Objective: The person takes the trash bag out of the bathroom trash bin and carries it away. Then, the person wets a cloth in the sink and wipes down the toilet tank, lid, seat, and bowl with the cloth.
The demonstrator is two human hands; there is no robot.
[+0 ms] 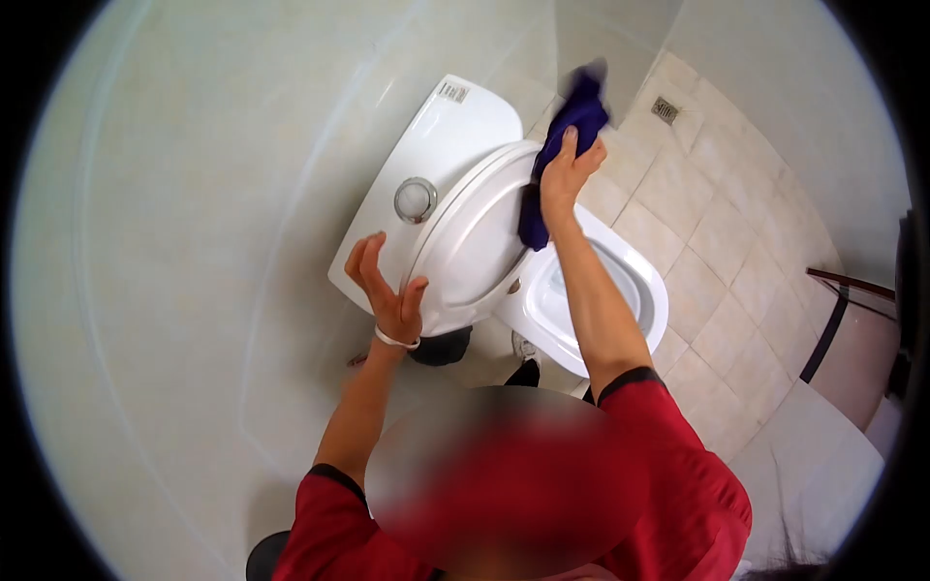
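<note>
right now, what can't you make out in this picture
- Cloth, head view: top end blurred by motion.
- Sticker, head view: print too small.
- Bowl, head view: partly hidden by the right forearm.
- Black thing, head view: upper part hidden by the lid.

Sticker on toilet tank, lettering too small to read

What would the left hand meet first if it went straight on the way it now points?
The left hand would probably meet the white tank top, near the round flush button; one view leaves the depth unclear.
</note>
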